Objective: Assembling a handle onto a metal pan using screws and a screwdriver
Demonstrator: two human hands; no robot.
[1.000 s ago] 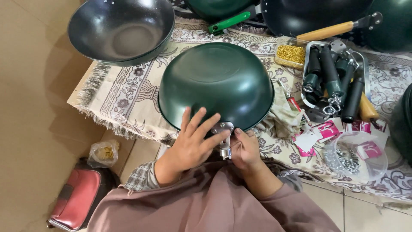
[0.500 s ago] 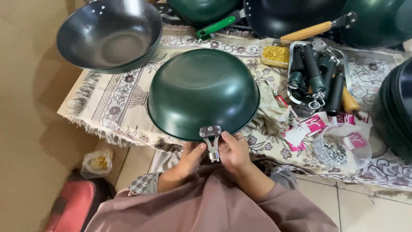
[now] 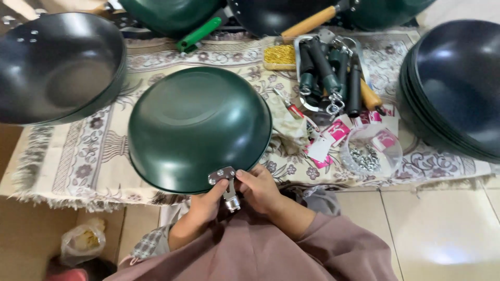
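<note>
A dark green wok (image 3: 195,127) lies upside down on a patterned cloth (image 3: 99,151), its rim at the near edge. A silver metal handle bracket (image 3: 225,183) sticks out from that rim toward me. My left hand (image 3: 205,204) pinches the bracket from the left and below. My right hand (image 3: 259,188) holds it from the right, fingers curled around its stem. Both forearms are in mauve sleeves.
A black wok (image 3: 54,67) sits at the left and a stack of dark woks (image 3: 455,86) at the right. Behind are more woks, a tray of dark handles (image 3: 333,70), a clear bowl of screws (image 3: 371,152), pink tags (image 3: 337,130) and a screwdriver (image 3: 291,106). Tiled floor lies at the right.
My left hand came off the wok's dome and went down to the bracket beside the right hand. The view has moved in closer and to the right.
</note>
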